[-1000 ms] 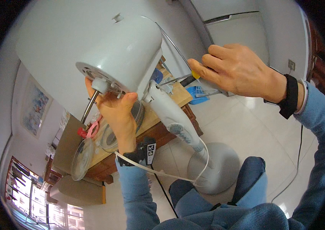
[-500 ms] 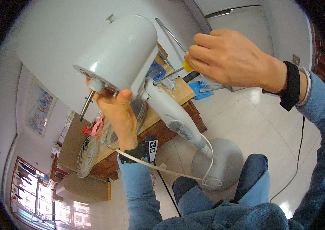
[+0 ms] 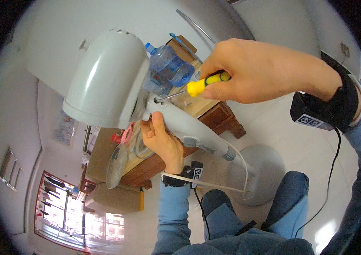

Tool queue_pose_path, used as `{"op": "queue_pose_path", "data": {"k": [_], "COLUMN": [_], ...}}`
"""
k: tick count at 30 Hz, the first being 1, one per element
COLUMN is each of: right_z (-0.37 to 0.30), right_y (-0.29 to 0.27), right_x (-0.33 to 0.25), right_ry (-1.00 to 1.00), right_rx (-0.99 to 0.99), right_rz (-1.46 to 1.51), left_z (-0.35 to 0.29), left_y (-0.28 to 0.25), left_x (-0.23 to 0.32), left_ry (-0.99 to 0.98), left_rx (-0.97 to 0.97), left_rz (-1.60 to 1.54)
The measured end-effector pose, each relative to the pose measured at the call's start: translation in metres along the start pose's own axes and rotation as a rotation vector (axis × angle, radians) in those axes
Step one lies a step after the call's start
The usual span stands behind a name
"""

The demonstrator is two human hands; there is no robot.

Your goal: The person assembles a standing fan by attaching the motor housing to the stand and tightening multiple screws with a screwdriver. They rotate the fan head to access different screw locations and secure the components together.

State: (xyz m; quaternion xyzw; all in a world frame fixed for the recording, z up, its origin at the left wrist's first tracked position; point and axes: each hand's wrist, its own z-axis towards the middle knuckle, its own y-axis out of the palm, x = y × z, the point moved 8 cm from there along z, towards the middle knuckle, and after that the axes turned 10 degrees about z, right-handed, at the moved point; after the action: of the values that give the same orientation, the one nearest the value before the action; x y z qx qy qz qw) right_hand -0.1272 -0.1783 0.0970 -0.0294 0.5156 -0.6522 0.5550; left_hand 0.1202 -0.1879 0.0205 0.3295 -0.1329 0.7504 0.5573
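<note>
A white stand fan motor housing point(image 3: 104, 85) fills the upper left, joined to its white neck point(image 3: 189, 131) that slopes down to a round base point(image 3: 259, 174) on the floor. My left hand point(image 3: 161, 142) grips the neck just below the housing joint. My right hand point(image 3: 261, 70) is closed on a screwdriver with a yellow and black handle point(image 3: 208, 83); its metal tip sits in a hole at the top of the neck, beside the housing.
A wooden table point(image 3: 208, 112) stands behind the fan with a blue water bottle point(image 3: 167, 68), clear fan blades point(image 3: 116, 163) and a pink part point(image 3: 123, 136) on it. A white cord point(image 3: 214, 185) loops over my left wrist. My knees in blue trousers are below.
The housing has tilted and come closer. My right hand has swung in from the right and brought the screwdriver tip to the neck. My left hand shifted from the front shaft to the neck.
</note>
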Motion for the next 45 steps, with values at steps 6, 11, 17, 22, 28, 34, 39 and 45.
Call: {"op": "queue_pose_path", "data": {"k": [6, 11, 17, 22, 28, 34, 39, 45], "right_z": [0.003, -0.007, 0.01, 0.016, 0.004, 0.005, 0.007, 0.01], "right_y": [0.0, 0.011, -0.007, -0.001, 0.003, -0.007, 0.011, 0.005], "right_x": [0.005, -0.015, 0.027, 0.028, -0.048, -0.059, 0.015, -0.053], "right_ry": [-0.016, -0.408, 0.109, 0.292, -0.503, -0.244, 0.603, -0.423], "right_rx": [0.022, 0.199, -0.006, -0.139, 0.123, 0.141, -0.18, 0.043], "right_rz": [0.033, -0.412, 0.198, 0.216, -0.999, -0.532, 0.413, -0.943], "left_z": [0.002, 0.004, 0.0, 0.001, 0.003, 0.001, 0.001, -0.003], "left_y": [0.012, 0.008, 0.011, 0.01, 0.005, 0.009, 0.014, 0.012], "left_x": [0.007, 0.005, 0.004, 0.003, -0.002, 0.0, -0.003, -0.002], "left_ry": [-0.04, -0.002, 0.006, -0.044, -0.071, -0.053, -0.05, -0.021], "left_rx": [0.073, 0.077, 0.109, 0.091, 0.08, 0.1, 0.062, 0.098], "left_rz": [0.046, 0.046, -0.021, -0.099, -0.023, -0.189, -0.223, -0.137]}}
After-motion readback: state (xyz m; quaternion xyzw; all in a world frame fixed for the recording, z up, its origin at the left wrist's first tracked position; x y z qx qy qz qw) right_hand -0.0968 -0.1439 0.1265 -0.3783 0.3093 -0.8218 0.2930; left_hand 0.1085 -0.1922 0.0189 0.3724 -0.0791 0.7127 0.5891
